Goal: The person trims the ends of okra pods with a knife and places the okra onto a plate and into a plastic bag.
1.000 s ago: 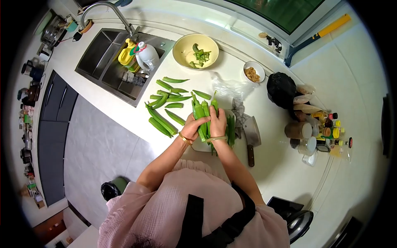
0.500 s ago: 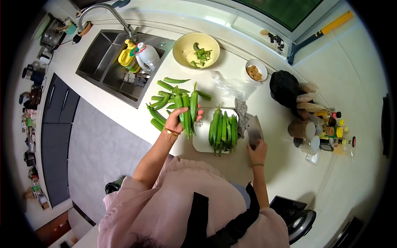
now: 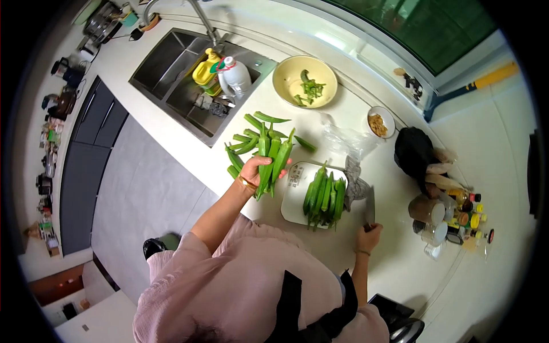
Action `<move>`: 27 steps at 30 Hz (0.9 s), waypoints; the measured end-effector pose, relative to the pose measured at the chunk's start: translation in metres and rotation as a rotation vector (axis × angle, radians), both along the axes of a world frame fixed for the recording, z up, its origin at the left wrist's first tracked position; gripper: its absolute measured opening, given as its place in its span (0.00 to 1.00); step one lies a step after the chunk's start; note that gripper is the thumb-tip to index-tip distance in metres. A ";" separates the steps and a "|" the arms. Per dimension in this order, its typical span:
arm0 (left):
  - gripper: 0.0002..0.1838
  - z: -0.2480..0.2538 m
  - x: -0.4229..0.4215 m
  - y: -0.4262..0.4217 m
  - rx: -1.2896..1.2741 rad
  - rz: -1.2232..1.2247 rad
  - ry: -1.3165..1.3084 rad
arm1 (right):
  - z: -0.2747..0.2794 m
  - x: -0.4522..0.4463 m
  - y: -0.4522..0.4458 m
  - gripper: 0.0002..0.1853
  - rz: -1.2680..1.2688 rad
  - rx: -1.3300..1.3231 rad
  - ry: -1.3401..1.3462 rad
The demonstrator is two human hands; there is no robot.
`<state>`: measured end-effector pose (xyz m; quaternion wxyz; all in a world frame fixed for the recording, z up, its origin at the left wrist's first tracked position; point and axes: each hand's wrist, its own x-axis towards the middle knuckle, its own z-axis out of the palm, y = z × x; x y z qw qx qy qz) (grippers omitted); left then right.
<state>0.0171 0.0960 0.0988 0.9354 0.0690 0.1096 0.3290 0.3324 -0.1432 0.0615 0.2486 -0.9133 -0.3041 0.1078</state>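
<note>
Left hand [image 3: 251, 170]: fingers curled closed around a bunch of okra [image 3: 264, 150], thumb across the front, seemingly to keep the pods together.
Right hand [image 3: 369, 236]: fingers wrapped around the handle of a knife [image 3: 370, 207], whose blade extends ahead of them, almost edge-on to the viewer.
White board [image 3: 293, 204]: between both hands' fingers, bearing a row of pods [image 3: 325, 197] side by side, perhaps laid so to sit evenly.
Loose pods [image 3: 243, 150]: on the counter, just beyond the left fingers.
Grey cloth [image 3: 355, 183]: beyond the right fingers, beside the board.
</note>
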 end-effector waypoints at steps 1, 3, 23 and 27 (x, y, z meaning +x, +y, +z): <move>0.30 0.004 -0.008 0.001 0.003 -0.009 0.071 | 0.004 -0.002 0.001 0.16 0.012 0.001 0.001; 0.29 0.012 -0.015 0.005 0.103 -0.003 0.093 | 0.025 -0.009 0.003 0.12 -0.080 0.114 -0.017; 0.29 0.037 -0.029 0.112 0.523 0.014 0.445 | 0.152 -0.150 0.255 0.16 0.887 0.767 -0.228; 0.28 0.042 -0.024 0.137 0.538 -0.014 0.472 | 0.146 -0.152 0.274 0.16 0.842 0.751 -0.236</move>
